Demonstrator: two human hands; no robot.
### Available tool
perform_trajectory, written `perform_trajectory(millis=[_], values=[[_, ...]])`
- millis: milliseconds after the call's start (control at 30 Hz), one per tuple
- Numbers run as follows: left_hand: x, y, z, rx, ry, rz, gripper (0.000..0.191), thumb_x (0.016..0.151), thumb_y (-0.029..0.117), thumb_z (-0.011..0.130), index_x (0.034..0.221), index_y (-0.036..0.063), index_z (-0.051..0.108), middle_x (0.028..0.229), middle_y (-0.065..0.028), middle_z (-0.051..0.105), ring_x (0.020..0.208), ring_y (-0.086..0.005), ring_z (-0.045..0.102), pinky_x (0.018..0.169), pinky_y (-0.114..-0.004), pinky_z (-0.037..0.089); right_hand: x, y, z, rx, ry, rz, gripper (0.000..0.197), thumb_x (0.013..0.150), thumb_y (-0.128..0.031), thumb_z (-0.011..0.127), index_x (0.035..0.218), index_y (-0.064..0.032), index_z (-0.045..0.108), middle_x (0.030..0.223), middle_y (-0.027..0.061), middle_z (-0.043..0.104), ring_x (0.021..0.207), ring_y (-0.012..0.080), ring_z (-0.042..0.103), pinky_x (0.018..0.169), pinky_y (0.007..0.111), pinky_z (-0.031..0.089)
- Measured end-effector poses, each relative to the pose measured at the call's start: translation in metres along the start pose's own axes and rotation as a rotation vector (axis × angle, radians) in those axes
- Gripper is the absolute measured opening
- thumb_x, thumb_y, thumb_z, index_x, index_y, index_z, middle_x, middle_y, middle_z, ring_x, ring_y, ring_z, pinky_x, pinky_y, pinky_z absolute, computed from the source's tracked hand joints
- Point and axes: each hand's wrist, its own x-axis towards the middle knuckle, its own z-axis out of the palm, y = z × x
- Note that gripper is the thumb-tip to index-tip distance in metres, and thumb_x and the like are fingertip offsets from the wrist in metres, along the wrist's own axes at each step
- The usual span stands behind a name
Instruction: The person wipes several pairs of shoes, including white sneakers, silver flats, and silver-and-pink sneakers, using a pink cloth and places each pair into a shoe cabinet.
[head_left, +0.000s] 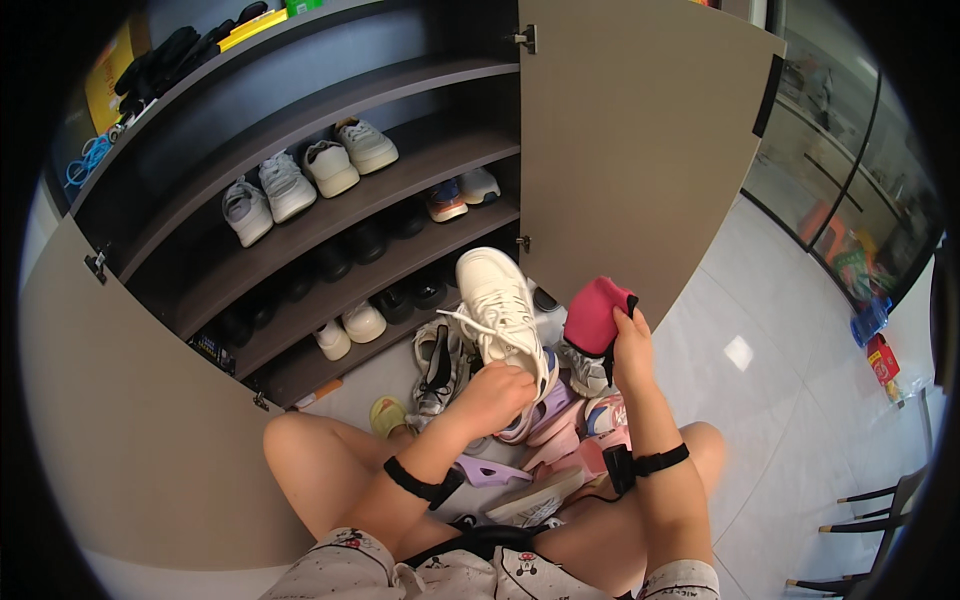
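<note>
My left hand grips a white lace-up sneaker at its heel opening, toe pointing away from me and one lace end hanging out to the left. In my right hand is a pink cloth item with black edging, possibly a shoe-wiping mitt, held up to the right of the sneaker and apart from it. Below both hands lies a pile of footwear on the floor: purple slippers, pink slippers, a black-and-grey sneaker and a pale shoe among them.
An open shoe cabinet stands ahead, white sneakers and dark shoes on its shelves. Its doors swing out at left and right. A yellow-green slipper lies by my left leg. Chair legs are at far right.
</note>
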Motion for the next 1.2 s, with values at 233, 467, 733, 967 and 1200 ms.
perform_trajectory(millis=[233, 467, 733, 967, 1200], values=[[-0.011, 0.002, -0.016, 0.17, -0.238, 0.257, 0.003, 0.068, 0.012, 0.052, 0.066, 0.0095, 0.053, 0.074, -0.0025, 0.051, 0.079, -0.0197, 0.052, 0.076, -0.028, 0.043, 0.007, -0.016, 0.016, -0.099, 0.072, -0.353, 0.03, 0.091, -0.014, 0.045, 0.118, -0.0009, 0.052, 0.104, 0.0031, 0.057, 0.093, 0.0116, 0.05, 0.086, 0.025, 0.039], [-0.009, 0.005, -0.026, 0.275, -0.339, 0.368, 0.004, 0.067, 0.014, 0.053, 0.064, 0.0107, 0.053, 0.073, 0.0003, 0.05, 0.079, -0.0167, 0.053, 0.076, -0.025, 0.043, 0.002, 0.001, 0.022, -0.935, -0.242, -0.827, 0.028, 0.077, -0.004, 0.048, 0.104, -0.0018, 0.055, 0.107, 0.0197, 0.058, 0.106, 0.0356, 0.053, 0.094, 0.039, 0.04], [-0.017, -0.012, -0.054, 0.178, -0.256, 0.238, 0.009, 0.065, 0.016, 0.057, 0.062, 0.0087, 0.052, 0.068, -0.0039, 0.049, 0.076, -0.0216, 0.052, 0.074, -0.03, 0.042, 0.005, 0.003, 0.039, 0.169, -0.004, 0.032, 0.021, 0.086, -0.018, 0.052, 0.095, 0.0007, 0.053, 0.091, 0.0096, 0.059, 0.082, 0.0163, 0.056, 0.072, 0.03, 0.044], [-0.031, -0.014, -0.153, 0.396, -0.056, -0.034, 0.009, 0.062, 0.009, 0.06, 0.071, 0.0077, 0.057, 0.072, -0.0034, 0.052, 0.08, -0.0192, 0.055, 0.083, -0.037, 0.039, 0.057, 0.017, 0.03, 0.594, 0.029, 0.243, 0.03, 0.091, -0.016, 0.046, 0.114, 0.0029, 0.05, 0.111, 0.0129, 0.059, 0.099, 0.0248, 0.058, 0.091, 0.038, 0.045], [-0.101, 0.002, -0.247, 0.456, 0.314, -0.446, 0.013, 0.062, 0.0, 0.06, 0.074, 0.0031, 0.056, 0.076, -0.0084, 0.05, 0.083, -0.0268, 0.052, 0.073, -0.037, 0.043, 0.027, 0.037, 0.111, 0.431, -0.123, 0.388, 0.036, 0.093, -0.02, 0.042, 0.122, 0.0018, 0.046, 0.121, 0.0134, 0.054, 0.109, 0.0251, 0.054, 0.097, 0.04, 0.04]])
